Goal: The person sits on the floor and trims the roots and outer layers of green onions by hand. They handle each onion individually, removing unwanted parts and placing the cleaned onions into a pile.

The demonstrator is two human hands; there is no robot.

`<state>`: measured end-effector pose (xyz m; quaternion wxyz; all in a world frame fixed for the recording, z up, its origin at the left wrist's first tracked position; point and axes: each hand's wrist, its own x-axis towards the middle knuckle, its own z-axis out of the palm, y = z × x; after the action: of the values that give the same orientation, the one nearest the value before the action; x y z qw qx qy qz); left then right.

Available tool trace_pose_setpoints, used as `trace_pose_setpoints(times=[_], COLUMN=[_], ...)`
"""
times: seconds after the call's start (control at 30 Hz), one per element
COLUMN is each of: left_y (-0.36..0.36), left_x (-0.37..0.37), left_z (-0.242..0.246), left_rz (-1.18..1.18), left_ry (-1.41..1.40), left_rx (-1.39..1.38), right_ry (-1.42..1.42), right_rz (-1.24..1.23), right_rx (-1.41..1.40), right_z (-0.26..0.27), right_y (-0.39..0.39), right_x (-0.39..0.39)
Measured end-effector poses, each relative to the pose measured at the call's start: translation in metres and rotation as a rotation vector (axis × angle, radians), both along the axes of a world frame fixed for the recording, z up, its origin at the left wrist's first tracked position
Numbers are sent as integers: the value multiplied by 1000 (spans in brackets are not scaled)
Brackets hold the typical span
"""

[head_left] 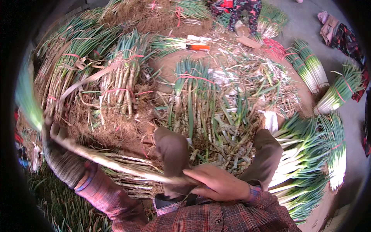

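Observation:
A long green onion (121,163) slants across my lap, its pale stalk blurred by motion. My left hand (59,152), in a dark knit glove, grips it toward the leaf end, and its green leaves (27,92) rise at the left rim. My bare right hand (221,182) has its fingers closed around the stalk's lower end, close to my waist. Unpeeled green onions (136,177) with rooty ends lie beneath the stalk. Between my knees stands a soil-stained bundle (197,101) bound with red string.
Tied, unpeeled bundles (118,90) crowd the left side. Peeled white-stalked onions (298,159) are heaped at my right, with tied clean bundles (311,66) beyond. Stripped leaves (269,78) litter the floor. An orange-and-black object (198,47) and red strings (274,48) lie farther off. Another person's patterned trousers (246,11) show at the top.

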<state>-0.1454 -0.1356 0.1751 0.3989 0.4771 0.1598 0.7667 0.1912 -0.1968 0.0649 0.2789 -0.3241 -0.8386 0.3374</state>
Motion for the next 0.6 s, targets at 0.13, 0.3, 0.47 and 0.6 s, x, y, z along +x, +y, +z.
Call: trace_pose_setpoints(times=[0.13, 0.3, 0.47, 0.6], left_y=[-24, -35, -41, -59], left_x=[-134, -210, -155, -70], left_z=[-55, -230, -386, -450], left_rz=[1002, 1149, 1081, 880], left_ry=[-39, 22, 234, 354], left_rx=[-529, -850, -1177, -1373], right_ry=[245, 109, -220, -471], right_rz=[-323, -808, -922, -924], right_rx=[-139, -301, -518, -516], right_z=[-62, -172, -263, -297], right_y=[64, 163, 226, 253], right_x=[-3, 33, 22, -10])
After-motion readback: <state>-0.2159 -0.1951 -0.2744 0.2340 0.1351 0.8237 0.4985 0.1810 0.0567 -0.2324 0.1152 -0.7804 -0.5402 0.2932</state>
